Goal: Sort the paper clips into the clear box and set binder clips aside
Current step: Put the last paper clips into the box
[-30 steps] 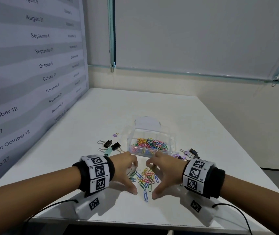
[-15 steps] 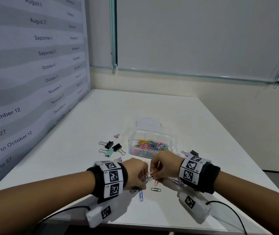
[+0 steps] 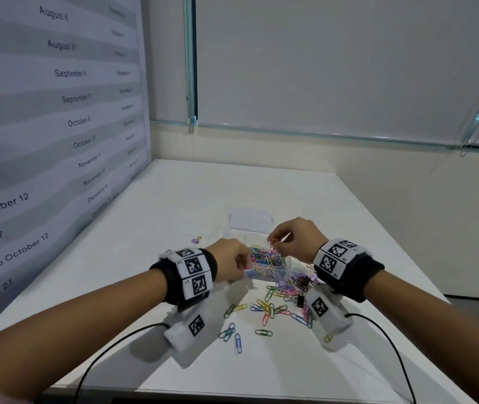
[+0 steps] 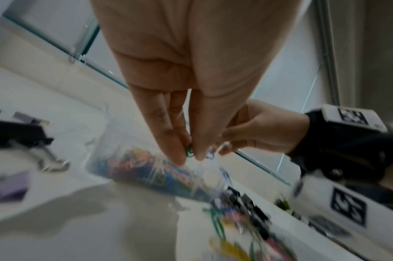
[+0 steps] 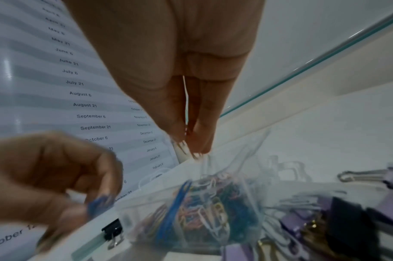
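The clear box (image 3: 270, 271) stands mid-table, its wall showing a heap of coloured paper clips (image 3: 263, 255) inside. My left hand (image 3: 245, 271) hovers at the box's near-left corner and pinches a few clips; a green clip (image 4: 188, 152) shows between its fingertips. My right hand (image 3: 274, 243) is above the box and pinches orange clips (image 3: 273, 239). Loose paper clips (image 3: 264, 309) lie in front of the box. Purple and black binder clips (image 3: 301, 282) sit at the box's right, and one purple binder clip (image 3: 196, 239) lies to its left.
The box's clear lid (image 3: 251, 220) lies open behind it. A date chart wall (image 3: 57, 126) runs along the table's left edge. Cables trail from both wrist units towards the near table edge (image 3: 232, 387). More black binder clips (image 4: 17, 134) lie left of the box.
Both hands closed on clips from the loose pile, lifted, and moved away from me to the box. The pile in front is now uncovered.
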A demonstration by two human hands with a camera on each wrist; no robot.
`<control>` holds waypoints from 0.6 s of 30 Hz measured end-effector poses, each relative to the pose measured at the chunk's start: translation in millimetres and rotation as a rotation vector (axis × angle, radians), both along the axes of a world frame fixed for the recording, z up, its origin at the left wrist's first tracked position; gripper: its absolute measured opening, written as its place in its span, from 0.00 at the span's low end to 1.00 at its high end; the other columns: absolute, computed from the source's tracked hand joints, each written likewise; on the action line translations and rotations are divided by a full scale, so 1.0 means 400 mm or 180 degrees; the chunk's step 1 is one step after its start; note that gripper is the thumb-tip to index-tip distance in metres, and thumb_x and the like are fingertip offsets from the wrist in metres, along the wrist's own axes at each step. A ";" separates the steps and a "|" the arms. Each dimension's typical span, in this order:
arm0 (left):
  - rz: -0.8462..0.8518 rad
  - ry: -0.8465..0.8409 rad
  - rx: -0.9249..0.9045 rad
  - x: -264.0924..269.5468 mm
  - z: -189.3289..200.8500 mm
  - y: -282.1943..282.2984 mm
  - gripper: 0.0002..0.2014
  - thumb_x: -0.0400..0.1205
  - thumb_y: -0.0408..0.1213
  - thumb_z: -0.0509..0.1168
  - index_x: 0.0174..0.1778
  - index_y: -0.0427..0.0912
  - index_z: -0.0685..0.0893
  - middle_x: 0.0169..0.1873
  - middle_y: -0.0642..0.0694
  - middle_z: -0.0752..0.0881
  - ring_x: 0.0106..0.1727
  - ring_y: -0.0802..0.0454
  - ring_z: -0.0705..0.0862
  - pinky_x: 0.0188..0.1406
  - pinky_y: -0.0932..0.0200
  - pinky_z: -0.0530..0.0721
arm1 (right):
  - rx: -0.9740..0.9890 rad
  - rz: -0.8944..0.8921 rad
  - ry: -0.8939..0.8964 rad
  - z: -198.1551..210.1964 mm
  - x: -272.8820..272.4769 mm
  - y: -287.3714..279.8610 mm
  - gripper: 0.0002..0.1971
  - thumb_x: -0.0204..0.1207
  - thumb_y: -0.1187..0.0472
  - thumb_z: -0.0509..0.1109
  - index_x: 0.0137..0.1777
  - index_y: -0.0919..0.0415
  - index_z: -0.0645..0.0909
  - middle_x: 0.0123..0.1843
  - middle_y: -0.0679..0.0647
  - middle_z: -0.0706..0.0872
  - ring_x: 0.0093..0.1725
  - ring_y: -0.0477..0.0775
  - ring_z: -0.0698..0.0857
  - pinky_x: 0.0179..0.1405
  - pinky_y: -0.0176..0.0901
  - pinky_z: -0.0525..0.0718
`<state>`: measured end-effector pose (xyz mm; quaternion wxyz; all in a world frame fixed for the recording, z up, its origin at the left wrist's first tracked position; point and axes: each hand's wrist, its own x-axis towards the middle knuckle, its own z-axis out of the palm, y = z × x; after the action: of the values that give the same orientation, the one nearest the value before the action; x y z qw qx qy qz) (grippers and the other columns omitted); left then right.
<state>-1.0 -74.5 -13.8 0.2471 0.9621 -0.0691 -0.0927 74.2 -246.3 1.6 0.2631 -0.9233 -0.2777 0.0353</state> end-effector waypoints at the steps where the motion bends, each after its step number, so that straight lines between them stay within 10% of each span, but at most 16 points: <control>1: 0.0064 -0.0120 -0.0062 0.014 0.012 0.003 0.07 0.78 0.30 0.67 0.51 0.37 0.85 0.49 0.41 0.88 0.30 0.58 0.80 0.31 0.73 0.77 | -0.0057 0.0003 -0.0030 -0.004 0.003 0.001 0.08 0.73 0.65 0.72 0.51 0.58 0.88 0.49 0.53 0.90 0.39 0.46 0.85 0.48 0.36 0.83; 8: 0.0447 -0.0567 -0.0040 0.083 0.032 0.015 0.09 0.77 0.32 0.69 0.52 0.39 0.85 0.51 0.43 0.88 0.42 0.53 0.78 0.46 0.63 0.76 | -0.0760 0.0569 -0.0216 -0.005 -0.048 0.005 0.07 0.72 0.65 0.69 0.47 0.59 0.87 0.47 0.54 0.90 0.31 0.36 0.76 0.32 0.23 0.70; 18: 0.0375 -0.0488 0.0225 0.083 0.007 0.015 0.11 0.78 0.25 0.62 0.50 0.40 0.87 0.48 0.42 0.90 0.50 0.46 0.86 0.47 0.63 0.77 | -0.1679 0.1063 -0.0251 -0.070 -0.116 0.010 0.14 0.76 0.59 0.65 0.59 0.59 0.83 0.58 0.58 0.86 0.58 0.61 0.83 0.57 0.49 0.81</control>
<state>32.3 -68.6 -11.1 0.2120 0.9768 -0.0278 -0.0064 27.7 -242.1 -26.2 -0.0058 -0.9019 -0.4168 0.1130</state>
